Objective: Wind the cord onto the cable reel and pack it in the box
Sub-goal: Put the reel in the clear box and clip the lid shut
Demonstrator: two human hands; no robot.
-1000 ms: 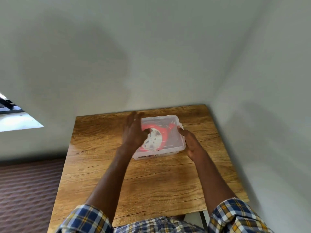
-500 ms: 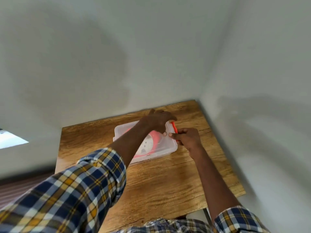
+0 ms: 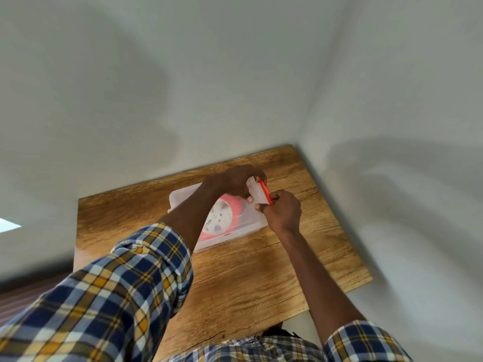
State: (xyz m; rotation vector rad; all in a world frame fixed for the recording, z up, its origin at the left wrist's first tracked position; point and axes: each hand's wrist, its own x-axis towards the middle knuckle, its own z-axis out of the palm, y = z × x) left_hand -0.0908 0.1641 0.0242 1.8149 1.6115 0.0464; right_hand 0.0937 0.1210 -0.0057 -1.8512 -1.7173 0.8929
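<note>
A clear plastic box (image 3: 183, 198) with its lid on sits on the wooden table (image 3: 261, 278). Inside it lies the red cable reel (image 3: 236, 210) with a white face. My left hand (image 3: 232, 180) reaches across the lid and presses on the box's far right end. My right hand (image 3: 283, 211) pinches the red latch (image 3: 265, 192) at that same end of the box. The cord itself is not visible apart from the reel.
The table stands in a corner, with white walls (image 3: 392, 178) close behind and to the right of it. A ribbed brownish floor (image 3: 15, 301) shows at the lower left. My plaid sleeves fill the bottom of the view.
My left hand moved from the middle of the lid to the box's right end. My right hand shifted from the box's side onto the red latch. My head leaned closer.
</note>
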